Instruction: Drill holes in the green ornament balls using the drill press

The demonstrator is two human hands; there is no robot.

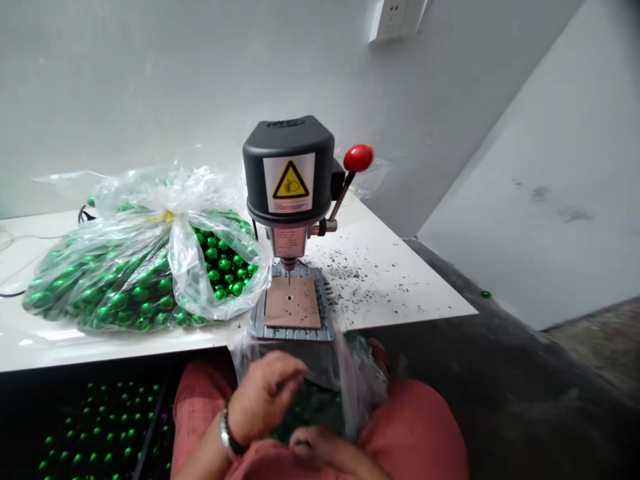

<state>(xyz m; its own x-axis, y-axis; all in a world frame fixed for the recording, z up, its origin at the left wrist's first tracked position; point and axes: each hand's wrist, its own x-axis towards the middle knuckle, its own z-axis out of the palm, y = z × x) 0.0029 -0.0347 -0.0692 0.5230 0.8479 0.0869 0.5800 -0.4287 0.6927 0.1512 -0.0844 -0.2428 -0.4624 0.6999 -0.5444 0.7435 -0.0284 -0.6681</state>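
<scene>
My left hand (273, 393), with a metal band at its wrist, is over my lap in front of the table edge. Its fingers are curled together, and anything inside them is hidden. Lower down, my right hand (323, 445) is blurred, its fingers bent inward; I cannot make out what they hold. Beneath both hands, a clear plastic bag (353, 380) hangs between my knees with dark green balls inside. Straight ahead stands a small bench drill press (290, 173), its thin bit above a brown board (293, 310) with a hole in it.
A large clear bag (115, 280) of shiny green balls lies left of the drill, torn open on its right side. The red-knobbed lever (359, 159) sticks out rightward. Dark shavings (367, 280) litter the white table (430, 300). More green balls (100, 427) are below left.
</scene>
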